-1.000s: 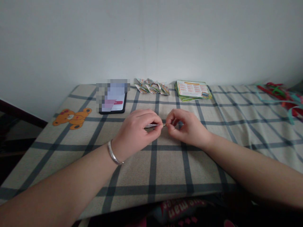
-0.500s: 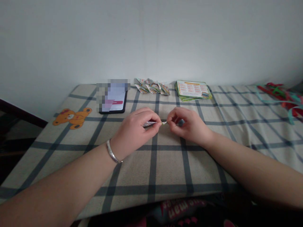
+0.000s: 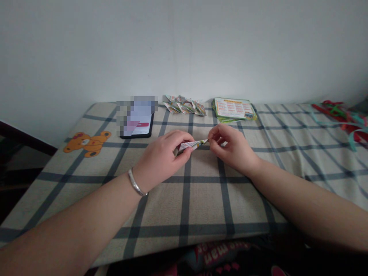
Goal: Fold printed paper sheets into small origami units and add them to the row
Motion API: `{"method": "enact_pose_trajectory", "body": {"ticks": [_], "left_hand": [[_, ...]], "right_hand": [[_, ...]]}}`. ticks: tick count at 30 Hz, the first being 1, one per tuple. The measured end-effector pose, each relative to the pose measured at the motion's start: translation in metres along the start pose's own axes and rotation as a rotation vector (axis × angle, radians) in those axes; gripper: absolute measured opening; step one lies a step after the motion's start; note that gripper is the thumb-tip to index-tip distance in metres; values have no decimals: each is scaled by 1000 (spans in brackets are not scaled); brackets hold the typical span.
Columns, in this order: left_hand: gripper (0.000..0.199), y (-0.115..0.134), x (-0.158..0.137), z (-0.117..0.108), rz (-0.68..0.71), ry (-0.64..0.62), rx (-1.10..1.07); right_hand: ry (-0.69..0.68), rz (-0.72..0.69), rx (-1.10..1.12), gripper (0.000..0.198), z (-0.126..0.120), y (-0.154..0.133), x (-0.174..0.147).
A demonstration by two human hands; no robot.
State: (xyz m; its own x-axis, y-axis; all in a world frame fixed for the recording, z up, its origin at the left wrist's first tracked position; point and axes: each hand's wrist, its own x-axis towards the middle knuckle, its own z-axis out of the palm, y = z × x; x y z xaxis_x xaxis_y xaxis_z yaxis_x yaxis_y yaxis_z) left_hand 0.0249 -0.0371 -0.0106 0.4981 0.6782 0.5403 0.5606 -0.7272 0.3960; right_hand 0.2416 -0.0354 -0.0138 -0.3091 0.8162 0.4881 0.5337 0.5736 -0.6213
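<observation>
A small folded piece of printed paper point(image 3: 192, 145), white with coloured patches and pointed at its right end, is stretched between my two hands above the checked cloth. My left hand point(image 3: 169, 151), with a silver bangle at the wrist, pinches its left part between thumb and fingers; that end is partly hidden in the palm. Thumb and forefinger of my right hand point(image 3: 230, 145) are closed on the narrow tip at the right.
Along the wall lie several folded paper pieces point(image 3: 185, 105) and a stack of printed cards point(image 3: 234, 109). A phone point(image 3: 138, 124) lies at the left, beside an orange bear figure point(image 3: 87, 143). Red and green ribbons point(image 3: 342, 115) lie at the far right of the checked tablecloth point(image 3: 207, 203).
My right hand has moved slightly up and to the right, away from the left. More of the folded paper shows between the hands, tilted up toward the right.
</observation>
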Motion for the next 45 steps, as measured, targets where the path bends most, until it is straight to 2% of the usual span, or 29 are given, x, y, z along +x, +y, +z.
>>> {"method": "enact_pose_trajectory", "body": {"ticks": [3, 5, 10, 13, 18, 20, 23, 28, 33, 37, 45], "left_hand": [[27, -2, -2, 2, 4, 36, -10], [31, -3, -3, 3, 42, 29, -7], [14, -4, -2, 2, 123, -65, 5], [14, -3, -2, 0, 148, -56, -24], [41, -1, -4, -6, 216, -98, -51], [45, -1, -4, -6, 216, -97, -14], [37, -3, -2, -4, 240, -62, 67], [17, -7, 1, -1, 365, -2, 137], [15, -6, 0, -5, 339, 2, 230], [17, -1, 0, -10, 249, 51, 358], [14, 6, 2, -10, 166, 72, 385]], "right_hand": [[-19, 45, 35, 9, 0, 4, 1], [-42, 67, 50, 7, 1, 7, 1], [-66, 93, 61, 5, 3, 9, 2], [-63, 109, 70, 4, 3, 9, 2], [-89, 113, 69, 3, 2, 11, 1], [-97, 106, 57, 4, 2, 11, 1], [-105, 96, 45, 5, 2, 12, 0], [-100, 78, 54, 9, 2, 11, 0], [-43, 56, 34, 10, 2, 8, 0], [-75, 13, 57, 11, 1, 5, -1], [-119, -34, 35, 35, -2, 2, 1]]}}
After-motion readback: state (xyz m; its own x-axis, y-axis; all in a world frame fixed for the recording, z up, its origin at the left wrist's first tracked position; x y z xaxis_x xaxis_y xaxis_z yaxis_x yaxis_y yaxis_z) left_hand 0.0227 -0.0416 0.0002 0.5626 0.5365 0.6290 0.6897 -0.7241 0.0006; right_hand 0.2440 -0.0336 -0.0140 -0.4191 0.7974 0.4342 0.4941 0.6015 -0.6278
